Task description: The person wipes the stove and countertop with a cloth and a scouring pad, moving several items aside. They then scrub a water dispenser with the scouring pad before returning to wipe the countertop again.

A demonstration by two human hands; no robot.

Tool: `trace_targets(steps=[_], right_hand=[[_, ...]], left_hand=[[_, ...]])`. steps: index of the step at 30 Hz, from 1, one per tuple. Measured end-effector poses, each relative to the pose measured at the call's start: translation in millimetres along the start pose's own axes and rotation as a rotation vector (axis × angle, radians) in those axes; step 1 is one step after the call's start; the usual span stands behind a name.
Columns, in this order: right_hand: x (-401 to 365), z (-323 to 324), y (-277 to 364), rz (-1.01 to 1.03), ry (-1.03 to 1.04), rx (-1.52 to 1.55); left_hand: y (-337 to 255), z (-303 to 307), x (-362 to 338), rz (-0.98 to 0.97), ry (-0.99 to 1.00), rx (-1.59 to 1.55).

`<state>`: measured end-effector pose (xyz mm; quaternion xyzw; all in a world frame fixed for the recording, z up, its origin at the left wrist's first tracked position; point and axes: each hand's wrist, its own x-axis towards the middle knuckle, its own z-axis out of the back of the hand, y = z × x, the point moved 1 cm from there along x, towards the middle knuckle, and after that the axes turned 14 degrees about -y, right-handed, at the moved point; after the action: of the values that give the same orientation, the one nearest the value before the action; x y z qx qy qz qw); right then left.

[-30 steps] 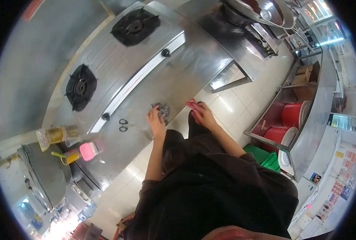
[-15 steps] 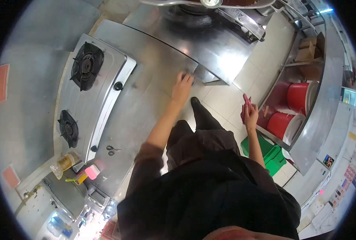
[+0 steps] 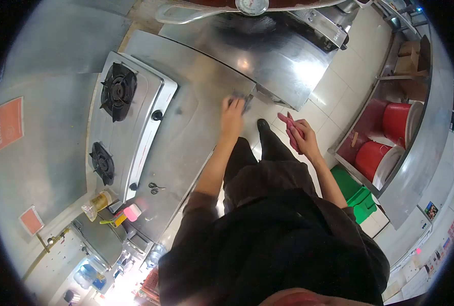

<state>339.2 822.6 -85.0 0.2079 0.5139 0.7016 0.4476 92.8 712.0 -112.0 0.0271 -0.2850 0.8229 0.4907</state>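
My left hand (image 3: 232,115) presses a grey scouring pad (image 3: 244,100) against the steel counter (image 3: 196,127) near its far corner edge. My right hand (image 3: 302,135) hangs over the tiled floor, fingers closed around a pink cloth (image 3: 290,127). A two-burner gas stove (image 3: 122,120) sits on the counter to the left of my left hand. I stand in dark clothing, one black shoe (image 3: 263,125) showing between my hands.
Scissors (image 3: 156,188) lie on the counter by the stove's near end. An oil bottle (image 3: 98,202) and a pink container (image 3: 132,212) stand further back. A large wok (image 3: 247,6) sits ahead. Red buckets (image 3: 397,122) are under a shelf on the right, a green crate (image 3: 357,196) below them.
My left hand has stayed at the counter's far corner, shifting slightly along the edge with the pad. My right hand with the pink cloth has moved left, closer to my body.
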Motion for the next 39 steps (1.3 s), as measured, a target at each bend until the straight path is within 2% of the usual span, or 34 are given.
trace_targets(steps=[1,5,7,8,10,12,13,14,15,16,17,19,20,21,22,23,24,25,26,27,28,29,30,31,32,33,34,35,36,37,38,39], right_hand=[[12.5,-6.6,5.5,0.003,0.002,0.004],[86.3,-66.8,36.9,0.429,-0.057,-0.019],[129.5,-114.6,36.6,0.718,-0.203,-0.275],[130.8,-137.5,33.9,0.718,-0.196,-0.271],[123.6,-188.0,25.1,0.822,-0.276,-0.708],[70.3,-247.5,18.1,0.709,-0.038,-0.529],[32.9,-279.3,20.6,0.598,0.249,-0.602],[-11.4,-323.5,16.7,0.241,0.203,-0.668],[-37.0,-320.9,21.0,0.789,0.312,-0.415],[-58.1,-317.9,22.8,1.311,0.412,-0.114],[-52.4,-312.9,28.9,1.314,0.42,-0.111],[-19.9,-296.2,40.2,1.39,0.568,0.03],[4.5,-294.5,8.0,1.084,0.743,-0.272],[41.8,-269.3,-0.9,1.345,0.392,-0.343],[85.0,-230.2,7.7,1.232,0.229,-0.301],[135.3,-218.0,-41.1,1.201,0.104,-0.382],[160.1,-179.7,-13.1,0.718,0.178,-0.445],[180.2,-164.7,-0.4,0.833,-0.063,-0.475],[187.3,-160.4,-3.6,1.068,-0.181,-0.712],[182.4,-170.3,1.7,1.068,-0.233,-0.836],[160.2,-179.1,27.0,1.064,-0.277,-0.826],[136.0,-195.3,39.0,1.062,-0.255,-0.747],[117.2,-213.4,25.1,1.094,-0.173,-0.794],[86.3,-242.9,19.7,1.014,-0.12,-0.863],[47.9,-265.1,26.8,1.087,-0.101,-0.78],[-0.3,-285.8,47.8,1.036,0.002,-0.804],[-37.0,-322.0,32.6,1.073,0.01,-0.723],[-81.4,-348.1,41.6,0.878,0.145,-0.46],[-116.0,-379.3,27.5,0.938,0.301,-0.475],[-149.7,-395.5,42.8,1.155,0.406,-0.505],[-176.1,-404.5,54.8,1.368,0.513,-0.54],[-185.9,-404.2,60.2,1.37,0.508,-0.572]], left_hand=[[15.7,8.1,-33.8,-0.018,0.014,0.042],[36.4,82.0,-165.5,0.033,0.122,0.281],[43.0,105.7,-229.2,0.177,0.142,0.286],[37.8,117.1,-251.4,0.272,0.124,0.318],[25.2,130.1,-297.6,0.483,0.074,0.365],[7.9,132.7,-328.0,0.728,-0.039,0.422],[-0.7,131.7,-340.1,0.738,-0.044,0.427],[-5.4,127.0,-353.3,0.895,-0.129,0.42],[-13.5,123.9,-358.1,1.054,-0.213,0.408],[-19.3,122.1,-362.2,1.097,-0.314,0.356],[-16.8,123.8,-368.4,1.106,-0.318,0.358],[-7.6,134.8,-391.2,1.467,-0.232,0.468],[-9.0,152.4,-376.3,1.671,-0.441,0.096],[8.3,151.4,-408.6,1.502,-0.561,0.255],[17.9,158.4,-414.8,1.491,-0.64,0.359],[37.3,166.3,-436.3,1.407,-0.703,0.261],[55.2,175.2,-452.7,1.285,-0.779,0.112],[65.2,187.7,-443.5,1.384,-0.902,-0.074],[72.7,205.7,-430.1,1.443,-0.939,-0.194],[99.2,212.0,-450.7,1.372,-0.873,-0.206],[94.2,234.1,-415.9,1.404,-0.951,-0.403],[108.7,247.0,-413.9,1.348,-0.94,-0.37],[127.7,259.6,-416.1,1.331,-0.873,-0.485],[145.5,269.0,-418.5,1.415,-0.905,-0.598],[166.1,276.1,-421.2,1.494,-0.926,-0.724],[199.3,277.2,-436.8,1.392,-0.751,-0.531],[231.1,277.0,-452.0,1.28,-0.577,-0.346],[250.9,288.0,-447.4,1.099,-0.408,-0.087],[263.9,301.8,-435.3,0.9,-0.243,0.157],[272.8,316.0,-419.3,0.899,-0.257,0.137],[276.2,329.0,-397.3,0.872,-0.067,0.152],[276.1,335.7,-383.8,0.832,0.129,0.162]])
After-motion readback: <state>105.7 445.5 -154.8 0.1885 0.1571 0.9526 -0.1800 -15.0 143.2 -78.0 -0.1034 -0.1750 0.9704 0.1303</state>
